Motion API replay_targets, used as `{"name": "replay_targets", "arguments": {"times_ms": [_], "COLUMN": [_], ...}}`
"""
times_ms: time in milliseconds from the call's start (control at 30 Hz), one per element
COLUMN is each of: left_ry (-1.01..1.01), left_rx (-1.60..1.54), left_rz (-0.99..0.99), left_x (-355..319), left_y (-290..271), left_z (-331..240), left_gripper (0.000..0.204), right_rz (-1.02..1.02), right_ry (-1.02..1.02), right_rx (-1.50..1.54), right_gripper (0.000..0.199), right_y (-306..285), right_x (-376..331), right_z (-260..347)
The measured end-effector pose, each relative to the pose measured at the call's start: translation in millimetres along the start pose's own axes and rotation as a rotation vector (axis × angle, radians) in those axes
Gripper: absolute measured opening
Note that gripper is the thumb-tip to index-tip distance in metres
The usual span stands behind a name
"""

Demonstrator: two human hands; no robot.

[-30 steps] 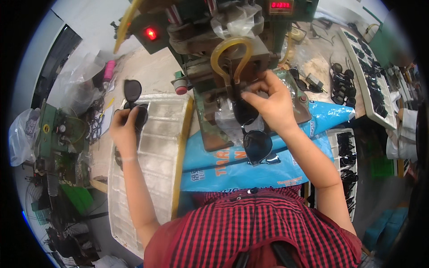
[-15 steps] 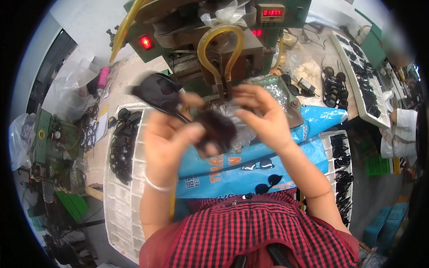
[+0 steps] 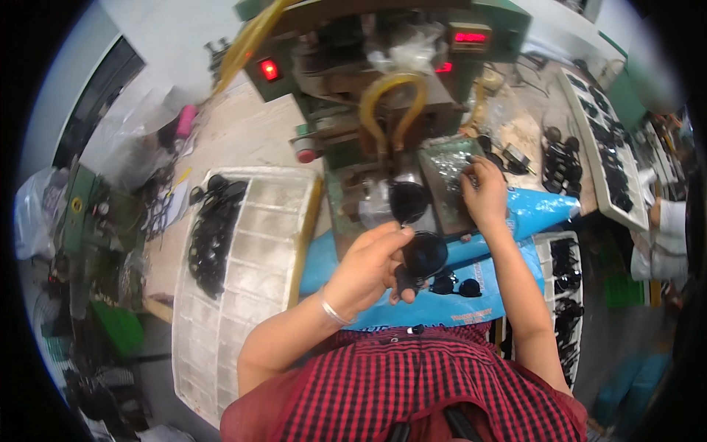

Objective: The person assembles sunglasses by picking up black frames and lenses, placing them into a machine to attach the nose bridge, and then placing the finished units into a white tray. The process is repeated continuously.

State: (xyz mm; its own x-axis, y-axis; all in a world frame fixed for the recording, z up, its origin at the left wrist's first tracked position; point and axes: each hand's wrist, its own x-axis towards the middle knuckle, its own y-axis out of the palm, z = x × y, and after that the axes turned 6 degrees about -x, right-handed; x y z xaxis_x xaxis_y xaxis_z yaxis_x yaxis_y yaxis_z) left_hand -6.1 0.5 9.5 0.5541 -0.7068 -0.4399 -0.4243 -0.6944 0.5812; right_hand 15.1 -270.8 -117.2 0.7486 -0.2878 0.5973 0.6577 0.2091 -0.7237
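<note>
My left hand [image 3: 368, 269] is closed on a pair of black sunglasses [image 3: 426, 255], gripping it near the middle. Its two round dark lenses stand one above the other, the upper one in front of the machine's work area. Over a green metal tray [image 3: 451, 195] of small shiny clear pieces [image 3: 451, 163], my right hand [image 3: 486, 193] has its fingers bent and drawn together at the pieces. Whatever lies between those fingertips is too small to make out. A green machine [image 3: 346, 151] with a looped yellow hose [image 3: 395, 81] stands straight ahead.
A white compartment tray [image 3: 269, 214] with dark eyewear [image 3: 213, 239] lies at left. Blue sacking [image 3: 482, 306] covers my lap, with more sunglasses [image 3: 454, 285] on it. Trays of eyewear stand to the right [image 3: 602, 147] and beside my right arm [image 3: 545, 254]. A red-topped button [image 3: 305, 153] juts from the machine.
My left hand has moved right and lower, still with the sunglasses, away from the machine's front. My right hand has gone from beside them to the tray of small pieces. The view has shifted slightly.
</note>
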Motion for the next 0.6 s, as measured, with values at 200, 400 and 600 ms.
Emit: {"name": "replay_targets", "arguments": {"times_ms": [200, 400, 600], "left_ry": [0.063, 0.607, 0.632], "left_rx": [-0.071, 0.96, 1.904], "left_rz": [0.077, -0.216, -1.264], "left_x": [4, -36, -39], "left_y": [-8, -66, -250], "left_z": [9, -15, -108], "left_gripper": [0.022, 0.018, 0.019], "right_rz": [0.055, 0.076, 0.016], "right_ry": [-0.103, -0.048, -0.021], "right_rx": [-0.248, -0.191, 0.006], "right_gripper": [0.029, 0.017, 0.015], "right_y": [10, -2, -6], "right_x": [-1, 1, 11], "right_z": [16, 21, 29]}}
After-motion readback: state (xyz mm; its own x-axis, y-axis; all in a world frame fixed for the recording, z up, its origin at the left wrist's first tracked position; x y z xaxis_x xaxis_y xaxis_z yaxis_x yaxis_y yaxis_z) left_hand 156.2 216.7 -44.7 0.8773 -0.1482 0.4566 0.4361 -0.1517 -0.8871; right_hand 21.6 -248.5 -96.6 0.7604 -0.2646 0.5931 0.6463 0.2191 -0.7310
